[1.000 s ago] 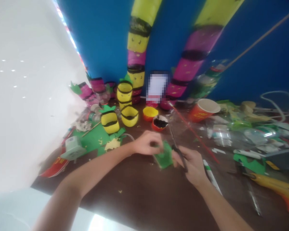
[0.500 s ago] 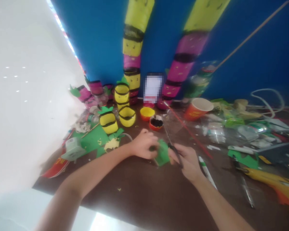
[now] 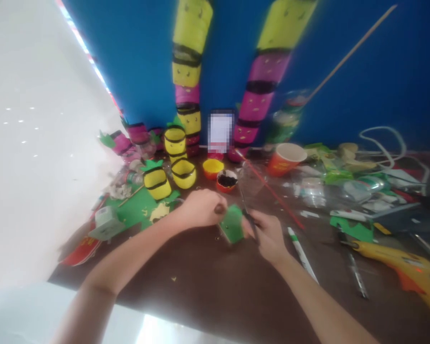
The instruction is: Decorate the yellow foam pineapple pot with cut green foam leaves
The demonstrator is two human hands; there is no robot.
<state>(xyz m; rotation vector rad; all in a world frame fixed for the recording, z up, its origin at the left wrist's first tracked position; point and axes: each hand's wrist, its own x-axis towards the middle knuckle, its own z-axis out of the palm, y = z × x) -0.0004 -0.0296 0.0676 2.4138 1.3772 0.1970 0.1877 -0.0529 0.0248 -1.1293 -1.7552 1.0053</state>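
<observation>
My left hand (image 3: 204, 208) is closed at the left edge of a small green piece of paper (image 3: 232, 225). A dark round spot shows at its fingers, too blurred to name. Against the paper's right side, my right hand (image 3: 270, 234) is closed around the dark handle of a pair of scissors (image 3: 249, 220). Their thin metal part points up and away, toward a small cup with black contents (image 3: 227, 180). Beside that cup stands a yellow-lined cup (image 3: 213, 168). Fingertips of the right hand lie close to the paper.
Yellow cups (image 3: 183, 173) and green sheets (image 3: 138, 208) lie left. Pink and yellow bottle stacks (image 3: 188, 95) rise by the blue wall. Rightward are a red paper cup (image 3: 287, 159), a green-capped marker (image 3: 303, 255), a yellow glue gun (image 3: 397, 258) and plastic scraps. A red stick (image 3: 270, 188) lies mid-table.
The whole view has shifted slightly, so most things sit further left. My left hand has turned a little and risen beside the green paper; both hands keep their hold.
</observation>
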